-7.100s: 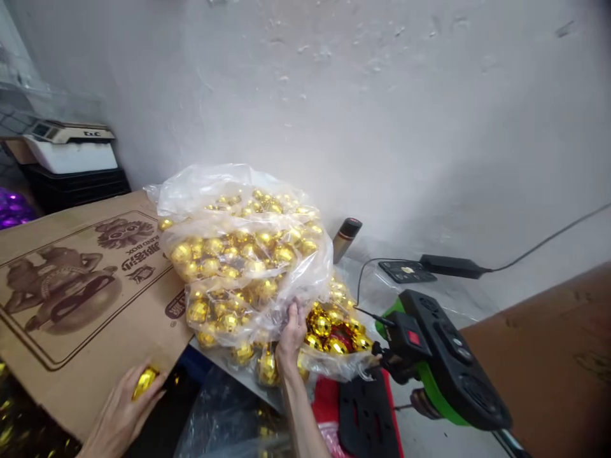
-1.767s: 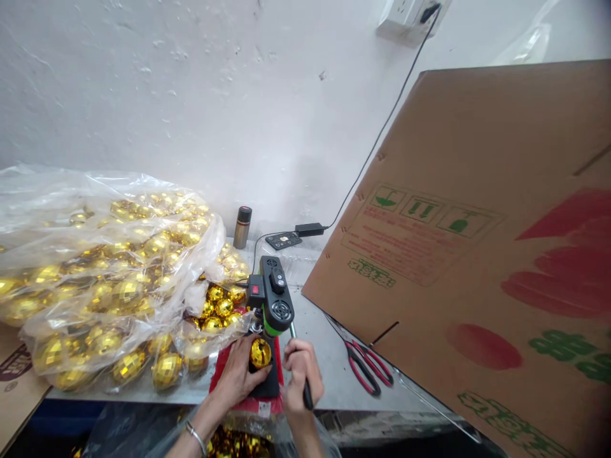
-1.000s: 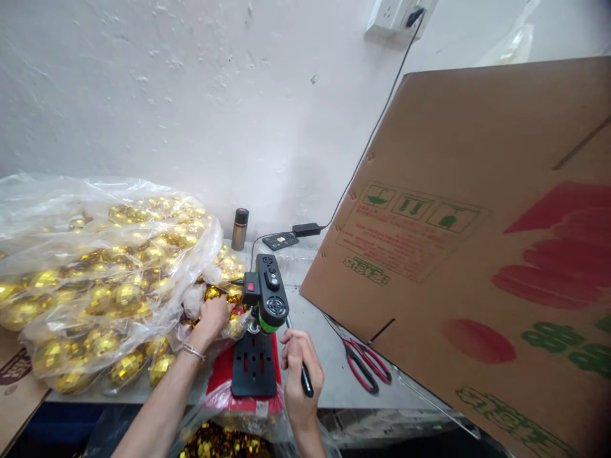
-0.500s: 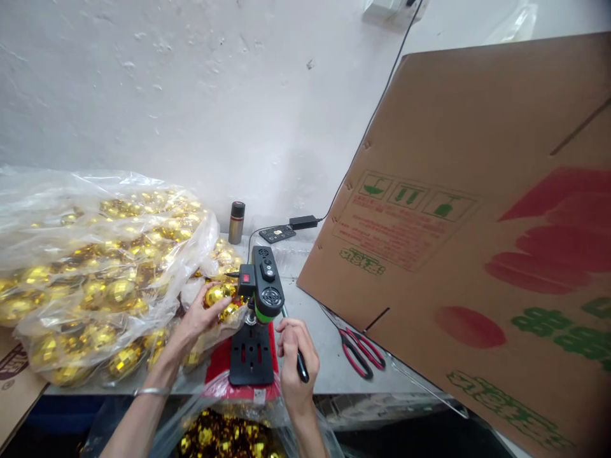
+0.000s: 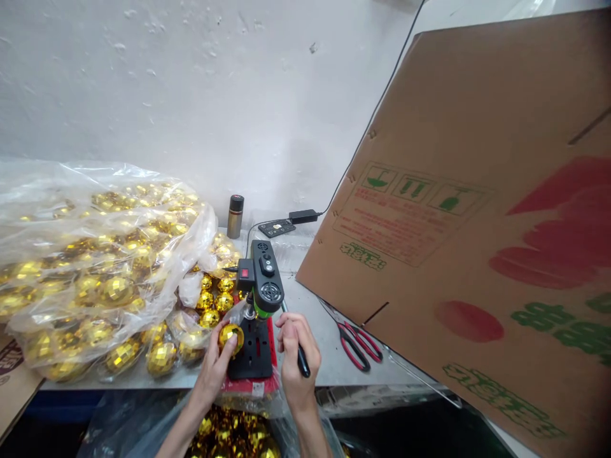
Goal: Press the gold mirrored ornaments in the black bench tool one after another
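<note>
My left hand (image 5: 216, 357) is closed around a gold mirrored ball (image 5: 231, 339), thumb across its front. The ball is at the left side of a small black bench drill press (image 5: 267, 283), low over its slotted base plate (image 5: 251, 356) and below the chuck; contact with the plate is unclear. My right hand (image 5: 300, 353) grips the drill press's lever (image 5: 303, 361), whose black end pokes out below the fingers. Behind the left hand, loose gold balls (image 5: 209, 300) lie beside the machine. A bag of more gold balls (image 5: 233, 436) sits below the table edge.
A big clear plastic bag (image 5: 119, 254) of gold balls covers the left of the table (image 5: 310, 318). On the right leans a large cardboard box (image 5: 410, 210). Red-handled scissors (image 5: 358, 346) lie before it. A spray can (image 5: 235, 216) and a power adapter (image 5: 303, 216) are behind the machine.
My left hand has come nearer with a gold ball, from beside the machine's body to the base plate, uncovering the loose balls behind. My right hand stays on the lever.
</note>
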`<act>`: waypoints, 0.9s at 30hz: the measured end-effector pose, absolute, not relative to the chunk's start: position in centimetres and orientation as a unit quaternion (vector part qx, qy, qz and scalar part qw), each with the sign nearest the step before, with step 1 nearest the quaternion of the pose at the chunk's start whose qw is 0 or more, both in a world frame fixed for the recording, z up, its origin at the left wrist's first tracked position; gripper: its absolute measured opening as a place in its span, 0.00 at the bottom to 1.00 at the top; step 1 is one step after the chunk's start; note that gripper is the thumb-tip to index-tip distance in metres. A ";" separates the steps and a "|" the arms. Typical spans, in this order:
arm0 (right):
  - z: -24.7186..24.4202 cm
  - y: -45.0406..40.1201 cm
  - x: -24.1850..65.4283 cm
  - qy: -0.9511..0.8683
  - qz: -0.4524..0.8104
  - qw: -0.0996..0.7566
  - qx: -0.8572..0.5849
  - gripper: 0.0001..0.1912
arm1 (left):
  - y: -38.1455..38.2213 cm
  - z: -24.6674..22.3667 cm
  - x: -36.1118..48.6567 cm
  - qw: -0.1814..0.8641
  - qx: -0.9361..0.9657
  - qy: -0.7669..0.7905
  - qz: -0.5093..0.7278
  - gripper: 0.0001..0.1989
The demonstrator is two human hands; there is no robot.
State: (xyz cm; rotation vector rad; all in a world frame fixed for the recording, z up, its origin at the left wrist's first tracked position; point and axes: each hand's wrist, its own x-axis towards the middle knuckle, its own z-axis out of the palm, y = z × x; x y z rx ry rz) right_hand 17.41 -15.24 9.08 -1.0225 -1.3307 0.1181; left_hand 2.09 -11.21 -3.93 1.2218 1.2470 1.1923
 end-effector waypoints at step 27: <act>12.4 -15.1 16.9 -0.552 0.077 0.665 -0.498 0.20 | -8.8 -6.4 3.1 0.357 0.715 0.433 0.417 0.30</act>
